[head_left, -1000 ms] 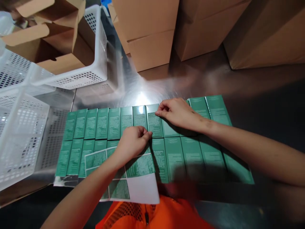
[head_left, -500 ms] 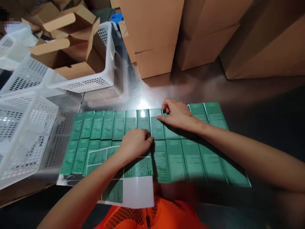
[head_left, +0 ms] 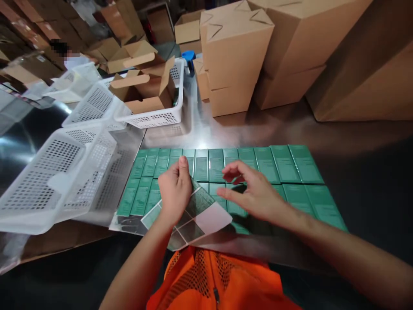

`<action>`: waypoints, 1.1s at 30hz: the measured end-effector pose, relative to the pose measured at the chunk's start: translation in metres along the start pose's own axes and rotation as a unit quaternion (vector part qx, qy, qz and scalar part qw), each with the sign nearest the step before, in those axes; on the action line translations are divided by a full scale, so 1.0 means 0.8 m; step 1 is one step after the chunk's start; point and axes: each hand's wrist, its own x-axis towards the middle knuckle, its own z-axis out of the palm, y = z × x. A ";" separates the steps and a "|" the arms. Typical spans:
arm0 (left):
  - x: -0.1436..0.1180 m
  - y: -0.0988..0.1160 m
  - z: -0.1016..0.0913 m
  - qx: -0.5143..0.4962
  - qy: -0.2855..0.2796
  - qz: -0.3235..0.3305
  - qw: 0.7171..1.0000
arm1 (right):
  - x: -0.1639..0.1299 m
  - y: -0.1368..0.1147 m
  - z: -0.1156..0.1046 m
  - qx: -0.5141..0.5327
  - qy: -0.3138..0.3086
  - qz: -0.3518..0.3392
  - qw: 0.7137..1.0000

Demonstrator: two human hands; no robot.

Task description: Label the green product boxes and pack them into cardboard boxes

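Observation:
Two rows of flat green boxes [head_left: 267, 165] lie side by side on a shiny metal table [head_left: 290, 129]. My left hand [head_left: 174, 191] grips the upper edge of a sticker sheet [head_left: 203, 215] with green labels and lifts it, tilted, above the near row. My right hand [head_left: 254, 191] hovers just right of the sheet over the green boxes, fingers apart and holding nothing.
White perforated plastic baskets [head_left: 58, 176] stand at the left, one holding open cardboard cartons [head_left: 142, 82]. Stacked brown cartons [head_left: 238, 56] line the back and right of the table. An orange mesh vest [head_left: 219, 280] shows at the bottom edge.
My left hand has lifted the sticker sheet off the boxes and turned it. My right hand has left the far row, drawn back and opened. The camera view has tilted upward.

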 end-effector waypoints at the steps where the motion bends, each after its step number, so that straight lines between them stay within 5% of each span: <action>1: -0.001 0.000 -0.002 -0.013 0.012 -0.002 1.000 | -0.013 -0.010 0.011 0.011 0.008 -0.002 1.000; 10: -0.001 0.001 -0.019 0.084 -0.005 0.038 0.996 | -0.046 -0.017 0.073 -0.024 0.201 -0.043 0.978; 16: -0.002 0.006 -0.006 0.083 0.092 0.030 0.992 | -0.058 -0.003 0.095 -0.162 0.311 -0.166 0.922; 19: 0.010 0.007 -0.001 0.114 0.082 0.029 0.990 | -0.078 -0.006 0.086 -0.194 0.268 -0.319 0.888; 22: 0.035 0.005 0.000 0.165 0.028 0.039 0.985 | -0.099 -0.016 0.051 -0.077 0.117 -0.447 0.884; 25: 0.050 0.005 0.003 0.117 -0.097 0.047 0.987 | -0.100 -0.019 -0.012 0.085 0.025 -0.352 0.932; 28: 0.041 0.017 0.016 -0.020 -0.280 0.047 0.959 | -0.069 -0.004 -0.081 0.120 0.046 -0.151 0.980; 33: 0.008 0.045 0.058 -0.079 -0.427 0.034 0.900 | 0.003 0.048 -0.142 0.134 0.003 0.025 0.991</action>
